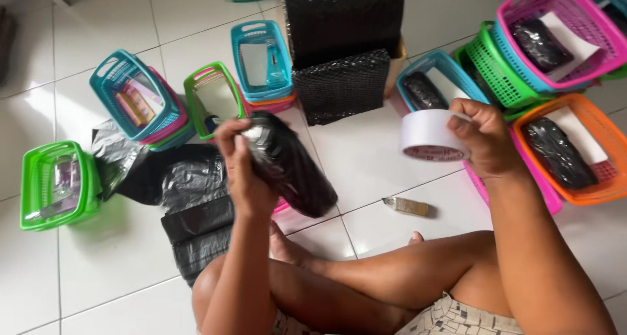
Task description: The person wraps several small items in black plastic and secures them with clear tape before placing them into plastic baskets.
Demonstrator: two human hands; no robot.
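The left hand (241, 172) is closed around a parcel (290, 165) wrapped in black plastic and holds it up in front of the crossed legs. The right hand (480, 139) is closed on a white tape roll (431, 136) and holds it up, well apart from the parcel, off to the right of the left hand. This looks like the taping step: the parcel is wrapped, and the tape is out but not yet on it. I think the next move calls for bringing the two hands close, finding the loose end of the tape, and pressing it on the wrap so it stays shut. Below the right hand, on the white floor (366, 159), lies one small gold thing (406, 206); I cannot tell what it is. Under the left hand lies a heap of black bags (189, 198). Up past the hands stand two sheets of black bubble wrap (339, 83). Baskets sit all around. I count about ten or more, some stacked so it is hard to be sure: three green, three blue, some pink, one orange. Three baskets to the right of the right hand each hold one black wrapped parcel with a white paper: the blue one (428, 70), the pink one (562, 28) and the orange one (575, 149). The baskets to the left of the left hand hold small unwrapped things.
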